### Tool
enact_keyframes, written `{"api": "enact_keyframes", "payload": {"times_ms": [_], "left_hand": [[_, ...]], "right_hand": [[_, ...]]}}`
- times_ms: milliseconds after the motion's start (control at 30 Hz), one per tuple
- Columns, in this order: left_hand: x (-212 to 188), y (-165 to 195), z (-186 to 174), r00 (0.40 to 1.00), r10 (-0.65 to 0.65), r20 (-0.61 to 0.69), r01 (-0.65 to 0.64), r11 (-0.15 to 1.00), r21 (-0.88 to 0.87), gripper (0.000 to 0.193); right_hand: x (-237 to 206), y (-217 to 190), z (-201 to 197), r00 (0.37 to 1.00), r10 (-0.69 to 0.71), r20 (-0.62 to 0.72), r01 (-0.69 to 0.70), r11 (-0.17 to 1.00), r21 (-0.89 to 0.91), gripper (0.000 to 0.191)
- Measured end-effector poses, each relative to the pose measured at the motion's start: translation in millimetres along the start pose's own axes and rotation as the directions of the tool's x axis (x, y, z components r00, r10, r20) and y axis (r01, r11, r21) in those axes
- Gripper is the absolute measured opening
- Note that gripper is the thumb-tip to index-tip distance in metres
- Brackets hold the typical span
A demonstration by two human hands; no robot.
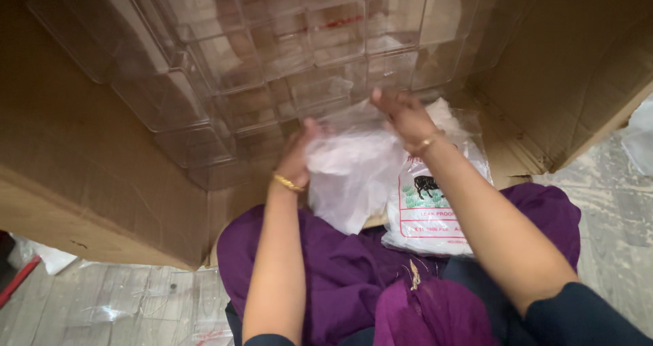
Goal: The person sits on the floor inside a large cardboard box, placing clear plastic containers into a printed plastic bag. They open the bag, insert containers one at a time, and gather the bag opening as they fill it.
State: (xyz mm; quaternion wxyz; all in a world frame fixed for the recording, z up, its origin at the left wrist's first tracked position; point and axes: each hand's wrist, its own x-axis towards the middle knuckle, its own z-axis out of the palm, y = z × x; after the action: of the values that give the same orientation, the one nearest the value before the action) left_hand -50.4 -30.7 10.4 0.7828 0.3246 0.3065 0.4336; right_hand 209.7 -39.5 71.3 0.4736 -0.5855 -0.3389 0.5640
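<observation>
At the far left a cardboard box (pixel 81 176) lies on its side, its flap spreading toward you over the pale floor (pixel 122 305). Inside it, stacks of clear trays (pixel 272 60) fill the opening from left to right.

Your left hand (pixel 296 159), a gold bangle (pixel 288 183) at the wrist, is closed on the left edge of a thin white bag (pixel 350 176), fingers pinching the film. The bag hangs between your two hands, just in front of the lowest trays and above your lap, where purple cloth (pixel 326 264) is draped.

Your right hand (pixel 405 118), also with a bangle, grips the bag's upper right edge, fingers curled into the plastic. Just to the right and beneath that forearm lies a packet (pixel 425 213) of more bags, white with a red border and a dark animal picture, resting partly on the cloth and partly on the box's lower flap.

Farther right the box's other wall (pixel 578 67) rises, with bare floor beyond it.
</observation>
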Motion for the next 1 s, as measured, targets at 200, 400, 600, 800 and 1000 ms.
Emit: {"api": "enact_keyframes", "payload": {"times_ms": [200,400,600,800,1000], "left_hand": [[-5.2,8.3,-35.7,0.985,0.173,0.016,-0.173,0.985,0.008,0.030],[26.4,9.6,-36.9,0.775,0.625,-0.096,-0.307,0.505,0.807,0.019],[40.6,18.2,-12.2,0.652,0.686,-0.325,-0.121,0.517,0.848,0.034],[11.0,54.3,35.5,0.741,0.665,-0.091,-0.409,0.554,0.725,0.031],[-50.3,95.8,129.3,0.740,0.655,0.151,-0.514,0.406,0.756,0.022]], "right_hand": [[-2.9,25.0,-29.4,0.900,-0.255,0.353,-0.028,0.775,0.632,0.022],[29.1,-6.8,18.1,0.864,-0.468,0.187,0.489,0.868,-0.089,0.009],[42.4,-10.5,59.7,0.805,-0.568,0.173,0.568,0.652,-0.502,0.040],[37.4,-16.6,43.5,0.949,-0.314,-0.033,0.316,0.947,0.066,0.037],[1.8,-26.8,13.1,0.917,-0.003,0.399,-0.222,0.827,0.517,0.049]]}}
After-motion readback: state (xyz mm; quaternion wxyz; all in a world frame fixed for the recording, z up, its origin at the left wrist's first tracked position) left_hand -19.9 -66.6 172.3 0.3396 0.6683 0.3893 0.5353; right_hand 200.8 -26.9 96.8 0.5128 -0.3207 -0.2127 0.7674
